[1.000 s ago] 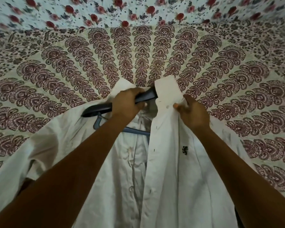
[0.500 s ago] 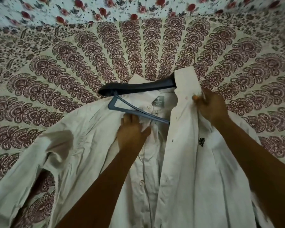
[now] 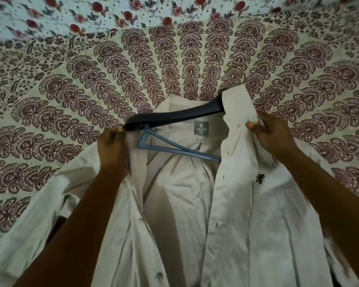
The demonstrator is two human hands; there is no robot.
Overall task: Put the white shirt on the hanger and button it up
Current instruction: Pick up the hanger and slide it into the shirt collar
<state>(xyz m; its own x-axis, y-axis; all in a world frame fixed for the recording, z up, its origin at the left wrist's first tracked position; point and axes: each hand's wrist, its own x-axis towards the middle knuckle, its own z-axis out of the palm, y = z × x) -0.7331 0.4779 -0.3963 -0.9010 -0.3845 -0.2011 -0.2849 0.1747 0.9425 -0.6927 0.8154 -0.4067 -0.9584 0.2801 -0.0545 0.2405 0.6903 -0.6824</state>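
Two hands are working on the white shirt, which is lying open, front side up, on a patterned bedsheet. Its front is not yet buttoned. Inside the shirt the dark hanger is lying at a slant across the collar area. The hanger's right half is already hiding under the shirt's right shoulder and collar, while its left half is lying bare above the inner label. Just beyond the collar, the hanger's gold hook is sticking out onto the bedsheet.

The left hand is at the bare tip of the hanger, its grip clenched on the edge of the shirt's left front panel. I judge it is lifting this edge so that the left shoulder can be pulled over the hanger's free end. The right hand is on the other side of the hanger, its grip pinching the cloth beside the collar and its top button. This probably is keeping the covered shoulder from slipping off while the other side is being dressed. Below the hanger, more buttons and buttonholes are waiting along both panels.
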